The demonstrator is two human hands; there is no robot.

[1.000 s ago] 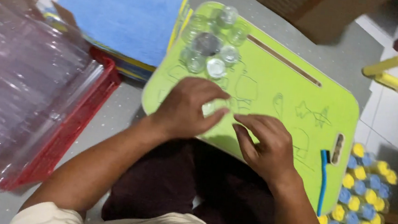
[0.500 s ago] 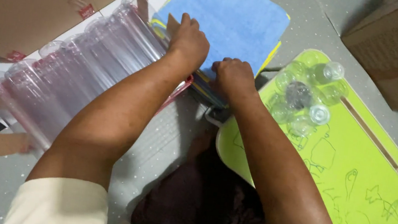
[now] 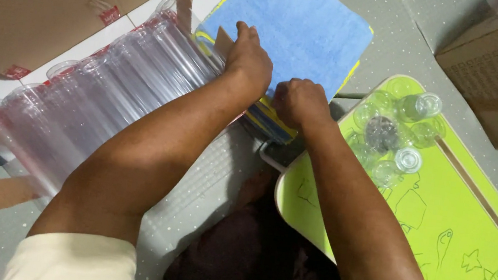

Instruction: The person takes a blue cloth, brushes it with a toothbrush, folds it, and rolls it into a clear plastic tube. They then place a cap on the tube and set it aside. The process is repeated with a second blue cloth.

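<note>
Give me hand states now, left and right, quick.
Left hand: fingers curled over the near edge of the blue cloth stack, beside the clear cup stacks; grip unclear.
Right hand: closed in a fist at the stack's edge; contents hidden.

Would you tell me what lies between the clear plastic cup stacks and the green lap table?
In the head view, both hands, left and right, on a blue cloth stack, separate the clear cup stacks from the green table.
</note>
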